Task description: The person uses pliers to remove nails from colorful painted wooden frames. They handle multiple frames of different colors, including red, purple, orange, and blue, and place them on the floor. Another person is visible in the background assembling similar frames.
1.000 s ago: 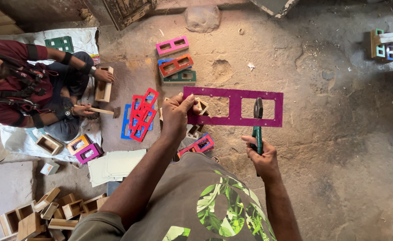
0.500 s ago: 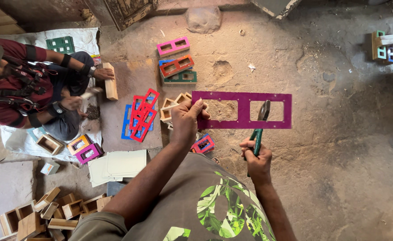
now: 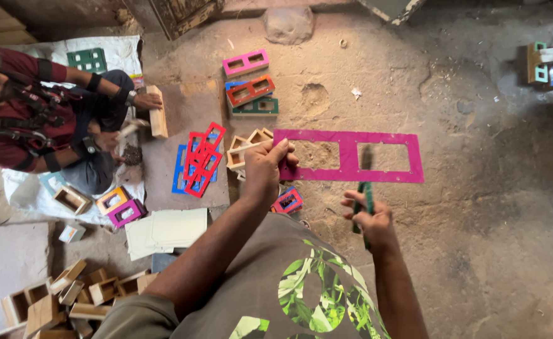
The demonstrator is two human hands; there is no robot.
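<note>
The purple frame [image 3: 349, 156] hangs flat above the dirt floor [image 3: 477, 207], with your left hand [image 3: 265, 168] clamped on its left end, thumb on top. It has two rectangular openings with a bar between them. Your right hand [image 3: 370, 220] is closed in a fist around a green brush [image 3: 365, 188], whose dark tip crosses the frame's lower edge at the middle bar; whether it touches the paint is hard to tell.

To the right of the frame and below it the floor is bare packed earth, so you have open room there. To the left it is crowded: a cluster of plain wooden boxes [image 3: 246, 148] sits just under your left hand, and a pile of red frames [image 3: 202, 157] on a blue frame [image 3: 180, 169] lies beside that. A small pink and blue box [image 3: 287, 201] rests near your left wrist.

Beyond the frame is a stack of three painted blocks [image 3: 250, 85]: pink, orange and green.

Another person [image 3: 38, 119] sits at the left edge, only partly in view, holding a wooden block [image 3: 158, 112]. A heap of unpainted boxes [image 3: 63, 298] is cut off at the bottom left corner, too jumbled to count.
</note>
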